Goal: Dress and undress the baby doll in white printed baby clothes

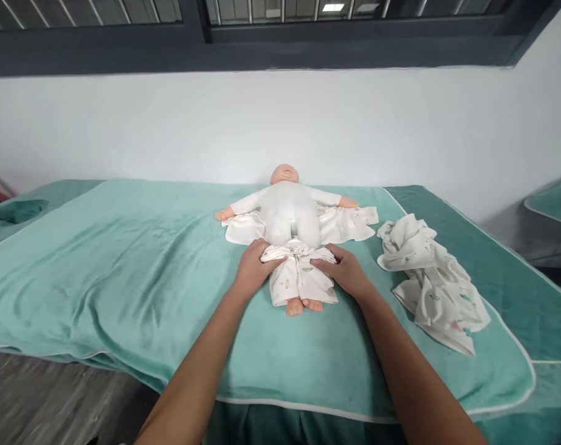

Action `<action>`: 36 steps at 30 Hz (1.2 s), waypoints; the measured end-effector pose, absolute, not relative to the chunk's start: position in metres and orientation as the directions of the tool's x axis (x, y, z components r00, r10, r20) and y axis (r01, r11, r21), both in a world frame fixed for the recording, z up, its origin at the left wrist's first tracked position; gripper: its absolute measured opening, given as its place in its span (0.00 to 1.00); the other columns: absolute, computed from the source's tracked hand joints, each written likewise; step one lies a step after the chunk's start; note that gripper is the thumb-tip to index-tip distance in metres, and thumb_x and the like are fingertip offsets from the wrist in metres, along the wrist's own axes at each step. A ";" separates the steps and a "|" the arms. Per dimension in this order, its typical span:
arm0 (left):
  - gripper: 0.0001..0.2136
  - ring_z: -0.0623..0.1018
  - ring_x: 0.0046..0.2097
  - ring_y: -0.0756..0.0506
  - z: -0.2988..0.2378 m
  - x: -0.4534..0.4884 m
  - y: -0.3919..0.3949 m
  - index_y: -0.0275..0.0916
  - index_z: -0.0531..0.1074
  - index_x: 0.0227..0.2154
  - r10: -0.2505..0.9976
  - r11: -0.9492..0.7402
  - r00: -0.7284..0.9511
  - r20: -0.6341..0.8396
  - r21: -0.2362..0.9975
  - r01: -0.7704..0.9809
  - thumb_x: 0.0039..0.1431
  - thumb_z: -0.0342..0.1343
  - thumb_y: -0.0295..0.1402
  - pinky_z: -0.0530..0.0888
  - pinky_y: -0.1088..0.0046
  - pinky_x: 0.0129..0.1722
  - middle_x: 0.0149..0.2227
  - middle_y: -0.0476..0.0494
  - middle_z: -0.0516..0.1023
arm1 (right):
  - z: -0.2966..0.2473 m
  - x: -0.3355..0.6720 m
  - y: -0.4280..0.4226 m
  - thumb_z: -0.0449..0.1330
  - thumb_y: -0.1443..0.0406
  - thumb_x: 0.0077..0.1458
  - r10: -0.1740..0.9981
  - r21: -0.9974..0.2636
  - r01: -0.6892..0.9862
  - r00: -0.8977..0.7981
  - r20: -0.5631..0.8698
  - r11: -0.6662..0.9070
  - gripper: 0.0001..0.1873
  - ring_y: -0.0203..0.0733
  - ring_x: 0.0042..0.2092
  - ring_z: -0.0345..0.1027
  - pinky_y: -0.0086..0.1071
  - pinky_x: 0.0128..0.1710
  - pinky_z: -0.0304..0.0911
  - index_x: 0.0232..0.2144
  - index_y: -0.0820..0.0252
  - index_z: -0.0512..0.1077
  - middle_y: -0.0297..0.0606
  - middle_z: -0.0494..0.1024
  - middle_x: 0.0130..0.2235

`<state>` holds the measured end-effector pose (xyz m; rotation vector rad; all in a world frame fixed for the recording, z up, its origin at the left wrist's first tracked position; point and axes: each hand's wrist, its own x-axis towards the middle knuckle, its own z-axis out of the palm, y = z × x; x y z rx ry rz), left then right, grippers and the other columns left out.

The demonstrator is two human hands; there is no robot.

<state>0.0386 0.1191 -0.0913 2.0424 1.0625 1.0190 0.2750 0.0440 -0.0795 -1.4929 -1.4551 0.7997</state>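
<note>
A baby doll (287, 207) lies on its back on the bed, arms spread wide and feet toward me. Patterned white baby pants (303, 278) cover its lower legs, and its bare feet stick out below the hems. My left hand (256, 266) grips the waistband at the left side, thumb on top. On the right side, my right hand (344, 267) pinches the same waistband. Both hands are closed on the bunched cloth at about knee height. Under the doll's torso and arms lies an opened white baby shirt (347, 225).
Right of the doll is a crumpled white patterned cloth garment (440, 284). A teal blanket (136, 266) with pale piping covers the bed, wrinkled on the left. Behind rises a white wall (178, 130) below a dark barred window frame (308, 46). Grey floor (39, 395) shows at lower left.
</note>
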 end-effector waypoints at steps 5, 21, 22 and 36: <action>0.39 0.67 0.61 0.37 -0.094 0.022 0.093 0.41 0.57 0.61 0.791 -0.449 0.553 0.263 0.862 0.233 0.51 0.66 0.50 0.67 0.59 0.61 0.59 0.35 0.65 | -0.063 0.279 0.019 0.72 0.51 0.42 0.992 -0.915 0.393 -0.119 0.042 0.086 0.35 0.48 0.46 0.70 0.35 0.43 0.67 0.50 0.57 0.69 0.38 0.75 0.45; 0.44 0.69 0.61 0.30 -0.102 0.038 0.050 0.43 0.56 0.64 0.729 -0.679 0.565 0.385 0.504 0.533 0.47 0.69 0.47 0.66 0.49 0.59 0.56 0.32 0.68 | -0.084 0.255 -0.001 0.76 0.48 0.33 0.977 -0.693 0.701 -0.025 0.213 0.169 0.42 0.59 0.52 0.65 0.48 0.51 0.65 0.47 0.56 0.65 0.47 0.70 0.49; 0.42 0.70 0.60 0.31 -0.098 0.038 0.049 0.43 0.57 0.62 0.742 -0.664 0.556 0.374 0.530 0.528 0.47 0.69 0.47 0.66 0.50 0.59 0.56 0.33 0.70 | -0.082 0.254 -0.002 0.76 0.48 0.33 0.976 -0.681 0.712 -0.026 0.218 0.171 0.40 0.58 0.52 0.66 0.47 0.50 0.65 0.45 0.57 0.66 0.46 0.70 0.48; 0.23 0.79 0.38 0.42 -0.056 0.029 0.025 0.47 0.68 0.47 0.904 -0.228 0.428 0.001 0.848 0.479 0.49 0.66 0.41 0.71 0.68 0.38 0.36 0.51 0.80 | -0.035 0.242 -0.028 0.66 0.52 0.48 0.998 -0.713 0.699 0.023 -0.057 -0.057 0.15 0.40 0.30 0.64 0.31 0.28 0.54 0.28 0.56 0.72 0.31 0.75 0.27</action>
